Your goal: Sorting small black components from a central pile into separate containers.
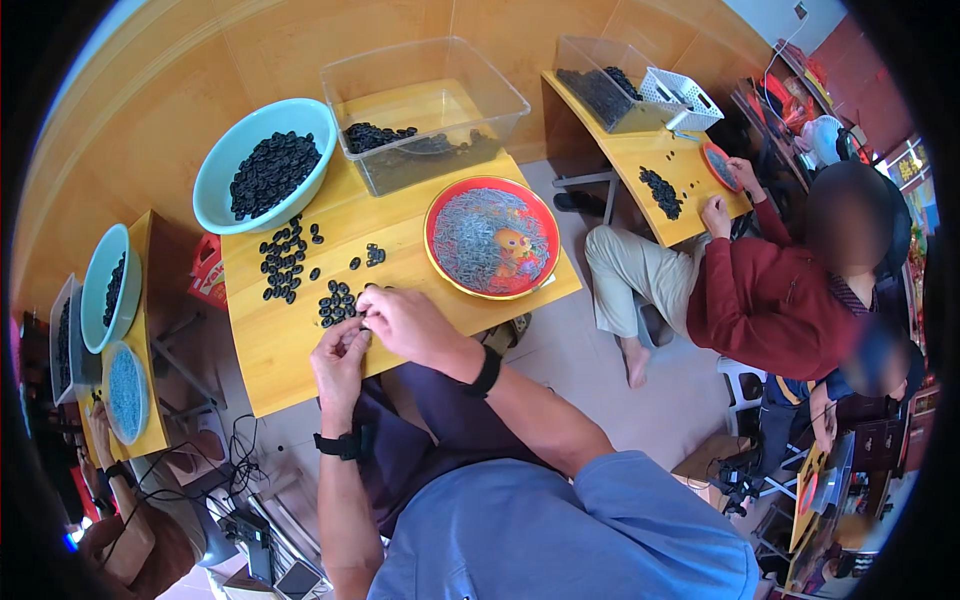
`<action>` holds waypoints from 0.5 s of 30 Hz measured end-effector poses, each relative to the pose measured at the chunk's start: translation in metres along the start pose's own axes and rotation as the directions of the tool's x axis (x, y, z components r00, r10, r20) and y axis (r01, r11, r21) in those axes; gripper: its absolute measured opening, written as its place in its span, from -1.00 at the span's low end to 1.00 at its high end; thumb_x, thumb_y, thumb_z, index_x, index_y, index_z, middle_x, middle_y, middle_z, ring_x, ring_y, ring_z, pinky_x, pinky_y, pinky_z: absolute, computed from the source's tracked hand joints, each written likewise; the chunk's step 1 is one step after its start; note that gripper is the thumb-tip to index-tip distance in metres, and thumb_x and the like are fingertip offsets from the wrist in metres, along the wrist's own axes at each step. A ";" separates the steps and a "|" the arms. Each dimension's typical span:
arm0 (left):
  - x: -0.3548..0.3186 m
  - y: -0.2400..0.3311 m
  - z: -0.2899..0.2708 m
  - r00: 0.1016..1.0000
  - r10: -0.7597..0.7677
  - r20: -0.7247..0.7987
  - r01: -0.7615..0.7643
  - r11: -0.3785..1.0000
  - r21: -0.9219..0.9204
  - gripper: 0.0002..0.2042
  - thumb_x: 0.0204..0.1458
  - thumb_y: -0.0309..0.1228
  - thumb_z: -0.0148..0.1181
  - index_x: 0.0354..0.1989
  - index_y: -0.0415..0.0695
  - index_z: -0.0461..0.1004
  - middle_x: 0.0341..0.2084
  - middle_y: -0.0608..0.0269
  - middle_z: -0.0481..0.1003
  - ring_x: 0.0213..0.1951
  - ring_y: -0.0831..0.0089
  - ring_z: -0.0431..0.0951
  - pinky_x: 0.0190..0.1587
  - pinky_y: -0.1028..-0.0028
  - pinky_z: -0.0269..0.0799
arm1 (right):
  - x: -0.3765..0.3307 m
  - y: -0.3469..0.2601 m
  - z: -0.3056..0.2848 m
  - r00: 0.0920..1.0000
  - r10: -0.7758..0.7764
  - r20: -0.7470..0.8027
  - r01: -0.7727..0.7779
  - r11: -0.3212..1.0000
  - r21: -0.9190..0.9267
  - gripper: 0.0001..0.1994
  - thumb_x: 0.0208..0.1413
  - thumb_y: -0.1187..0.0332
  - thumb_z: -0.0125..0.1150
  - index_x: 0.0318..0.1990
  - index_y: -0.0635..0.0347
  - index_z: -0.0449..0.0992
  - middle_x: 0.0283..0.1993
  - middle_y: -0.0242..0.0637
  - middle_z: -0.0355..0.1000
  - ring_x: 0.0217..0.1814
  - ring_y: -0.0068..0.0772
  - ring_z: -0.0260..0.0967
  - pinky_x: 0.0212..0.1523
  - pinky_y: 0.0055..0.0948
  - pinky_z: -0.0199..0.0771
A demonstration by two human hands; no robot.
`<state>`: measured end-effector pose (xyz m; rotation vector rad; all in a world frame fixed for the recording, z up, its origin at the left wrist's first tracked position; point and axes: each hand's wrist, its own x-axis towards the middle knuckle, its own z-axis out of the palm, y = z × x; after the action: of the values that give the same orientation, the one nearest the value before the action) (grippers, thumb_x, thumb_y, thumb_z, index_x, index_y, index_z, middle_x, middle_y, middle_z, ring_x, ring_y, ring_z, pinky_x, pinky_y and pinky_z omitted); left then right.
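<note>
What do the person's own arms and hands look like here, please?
Both forearms are bare. The left hand and right hand wear no gloves. Each wrist carries a black band, and short blue sleeves cover the upper arms.

View: one only, head-worn, wide fisheye. Position: above the wearer's lap, looking steeply down and slightly forward. Range: close to the small wooden table [300,350], which sits centre frame; the wearer's forearms and blue shirt enter from the lower edge. Coverage: the table's whole top, the floor around it, neighbouring tables at far left and upper right, a seated person at right. Distortion: straight edges bow toward a dark circular rim. Orientation: upright, unmirrored. Shared field: none, single view.
</note>
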<state>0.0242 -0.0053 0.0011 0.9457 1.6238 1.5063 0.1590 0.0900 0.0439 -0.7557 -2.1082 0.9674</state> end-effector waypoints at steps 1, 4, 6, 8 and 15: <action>0.000 -0.002 -0.003 1.000 -0.026 -0.005 0.026 0.999 0.028 -0.84 0.09 -0.60 0.26 -0.14 -0.28 0.58 -0.40 0.35 0.56 -0.36 0.66 0.49 -0.23 0.63 0.42 | -0.002 -0.001 -0.010 1.000 0.002 0.001 -0.002 1.000 0.002 -0.91 0.08 0.47 0.15 -0.25 0.24 0.46 -0.37 -0.08 0.52 -0.27 0.04 0.51 -0.26 -0.11 0.48; 0.000 -0.005 -0.004 1.000 0.004 -0.003 -0.004 1.000 0.006 -0.84 0.10 -0.60 0.25 -0.14 -0.28 0.58 -0.40 0.36 0.55 -0.38 0.67 0.47 -0.25 0.64 0.40 | -0.005 0.014 -0.065 0.988 0.085 -0.128 -0.116 0.961 -0.251 -0.94 0.09 0.41 0.21 -0.32 0.16 0.56 -0.33 -0.13 0.54 -0.28 -0.02 0.52 -0.28 -0.16 0.49; -0.001 -0.003 -0.005 1.000 0.026 -0.005 -0.025 0.997 0.068 -0.84 0.11 -0.60 0.24 -0.14 -0.27 0.58 -0.39 0.35 0.55 -0.37 0.66 0.48 -0.25 0.64 0.40 | -0.008 0.036 -0.105 0.970 0.091 -0.225 -0.171 0.915 -0.366 -0.94 0.09 0.40 0.20 -0.32 0.11 0.57 -0.36 -0.13 0.54 -0.27 -0.03 0.52 -0.28 -0.18 0.49; 0.000 0.000 -0.002 0.999 0.049 0.004 -0.049 0.991 0.126 -0.85 0.11 -0.60 0.23 -0.14 -0.26 0.59 -0.38 0.35 0.55 -0.37 0.66 0.49 -0.24 0.63 0.41 | -0.010 0.067 -0.143 0.952 0.134 -0.275 -0.269 0.794 -0.545 -0.94 0.04 0.42 0.20 -0.37 0.13 0.58 -0.37 -0.12 0.54 -0.29 -0.02 0.52 -0.29 -0.16 0.50; 0.000 0.003 -0.003 1.000 0.020 0.006 -0.021 0.998 0.056 -0.86 0.13 -0.60 0.21 -0.15 -0.26 0.59 -0.38 0.34 0.55 -0.36 0.64 0.52 -0.23 0.62 0.44 | -0.001 0.080 -0.179 0.848 0.453 -0.275 -0.525 0.648 -0.552 -0.91 -0.01 0.41 0.21 -0.39 0.08 0.64 -0.35 -0.04 0.56 -0.22 0.05 0.54 -0.18 -0.08 0.54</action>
<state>0.0220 -0.0064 0.0043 0.9993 1.6650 1.4773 0.3158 0.2057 0.0667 -1.7513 -2.1597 0.4371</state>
